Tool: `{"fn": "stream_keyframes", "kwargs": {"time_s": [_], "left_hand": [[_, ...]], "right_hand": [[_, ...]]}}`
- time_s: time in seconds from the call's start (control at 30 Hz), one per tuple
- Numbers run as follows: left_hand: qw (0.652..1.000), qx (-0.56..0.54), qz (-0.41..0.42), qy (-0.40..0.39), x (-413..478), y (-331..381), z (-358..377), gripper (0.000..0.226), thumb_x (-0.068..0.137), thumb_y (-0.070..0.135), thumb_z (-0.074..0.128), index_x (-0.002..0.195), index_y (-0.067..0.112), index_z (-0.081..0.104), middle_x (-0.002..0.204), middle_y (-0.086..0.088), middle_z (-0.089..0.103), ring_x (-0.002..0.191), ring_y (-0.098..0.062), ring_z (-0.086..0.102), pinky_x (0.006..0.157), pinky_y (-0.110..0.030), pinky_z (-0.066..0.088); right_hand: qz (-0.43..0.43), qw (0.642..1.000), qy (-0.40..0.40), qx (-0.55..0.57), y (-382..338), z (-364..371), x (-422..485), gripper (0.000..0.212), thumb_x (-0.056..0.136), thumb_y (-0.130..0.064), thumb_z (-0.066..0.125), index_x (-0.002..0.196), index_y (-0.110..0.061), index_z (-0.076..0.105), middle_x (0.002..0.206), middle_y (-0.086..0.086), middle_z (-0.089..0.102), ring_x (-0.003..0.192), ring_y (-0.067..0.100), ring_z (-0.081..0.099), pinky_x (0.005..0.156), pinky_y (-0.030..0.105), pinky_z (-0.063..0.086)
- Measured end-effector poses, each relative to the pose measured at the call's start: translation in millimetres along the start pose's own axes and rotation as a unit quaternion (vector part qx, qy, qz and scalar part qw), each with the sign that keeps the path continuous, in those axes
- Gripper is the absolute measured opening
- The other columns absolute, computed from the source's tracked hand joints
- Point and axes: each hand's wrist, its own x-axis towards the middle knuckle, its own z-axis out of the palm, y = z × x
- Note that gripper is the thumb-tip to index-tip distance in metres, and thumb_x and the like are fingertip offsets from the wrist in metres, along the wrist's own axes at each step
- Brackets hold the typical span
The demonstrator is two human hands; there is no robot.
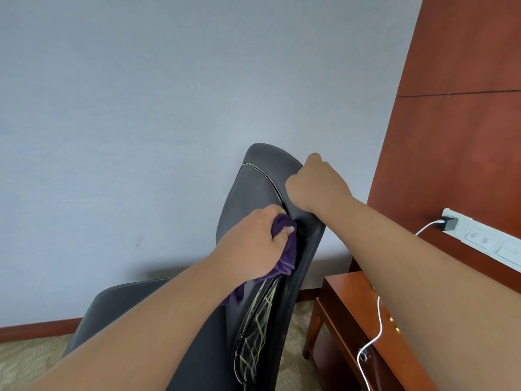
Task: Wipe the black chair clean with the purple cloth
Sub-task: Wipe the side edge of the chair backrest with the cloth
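Observation:
The black chair stands in the middle of the view, its backrest rising toward the wall and its seat at the lower left. My left hand is closed on the bunched purple cloth and presses it against the front of the backrest, about halfway up. My right hand grips the backrest's upper right edge, fingers wrapped behind it and hidden. A patterned panel shows on the lower backrest below the cloth.
A red-brown wooden side table stands right of the chair with a white cable trailing over it to a charger in a wall socket strip. Grey wall behind, wood panelling at right, patterned carpet below.

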Motion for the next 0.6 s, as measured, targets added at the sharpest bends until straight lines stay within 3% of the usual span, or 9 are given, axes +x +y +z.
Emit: {"fn": "stream_keyframes", "kwargs": {"time_s": [0.2, 0.3, 0.43, 0.53, 0.6], "left_hand": [[0.997, 0.036, -0.042, 0.045, 27, -5, 7, 0.024, 0.098, 0.039, 0.042, 0.109, 0.022, 0.053, 0.096, 0.000, 0.060, 0.083, -0.020, 0.059, 0.076, -0.041, 0.052], [0.993, 0.059, -0.083, 0.064, 42, -10, 7, 0.024, 0.098, 0.038, 0.040, 0.109, 0.020, 0.052, 0.097, -0.002, 0.059, 0.082, -0.024, 0.060, 0.070, -0.037, 0.050], [0.992, 0.062, -0.095, 0.059, 51, -9, 9, 0.024, 0.098, 0.036, 0.039, 0.109, 0.021, 0.053, 0.098, -0.004, 0.059, 0.080, -0.024, 0.057, 0.065, -0.034, 0.046], [0.998, -0.003, -0.045, 0.039, 41, -8, 6, 0.018, 0.097, 0.031, 0.043, 0.107, 0.025, 0.057, 0.096, 0.001, 0.062, 0.082, -0.017, 0.058, 0.071, -0.034, 0.048], [0.999, -0.038, -0.011, 0.021, 29, -9, 3, 0.015, 0.096, 0.032, 0.047, 0.106, 0.030, 0.058, 0.094, 0.009, 0.063, 0.084, -0.009, 0.059, 0.076, -0.030, 0.048]], "right_hand": [[0.003, 1.000, -0.002, -0.002, -1, 0, -1, 0.022, 0.086, -0.016, 0.044, 0.107, -0.010, 0.038, 0.111, 0.009, 0.051, 0.094, 0.032, 0.055, 0.068, 0.036, 0.040], [-0.010, 1.000, -0.020, -0.019, -1, 2, -2, 0.020, 0.087, -0.014, 0.046, 0.103, -0.011, 0.035, 0.105, 0.008, 0.043, 0.087, 0.029, 0.049, 0.057, 0.032, 0.034], [-0.024, 0.995, -0.050, -0.080, 8, 5, -4, 0.015, 0.092, -0.014, 0.042, 0.106, -0.008, 0.042, 0.115, 0.011, 0.042, 0.087, 0.025, 0.044, 0.063, 0.031, 0.035], [-0.041, 0.990, -0.086, -0.108, 7, -2, -11, 0.009, 0.094, -0.009, 0.038, 0.087, -0.006, 0.043, 0.107, 0.013, 0.042, 0.085, 0.023, 0.041, 0.061, 0.030, 0.031], [-0.081, 0.975, -0.113, -0.173, -1, -10, -15, 0.026, 0.093, 0.001, 0.035, 0.069, -0.008, 0.038, 0.088, 0.013, 0.044, 0.092, 0.026, 0.040, 0.068, 0.031, 0.028]]}}
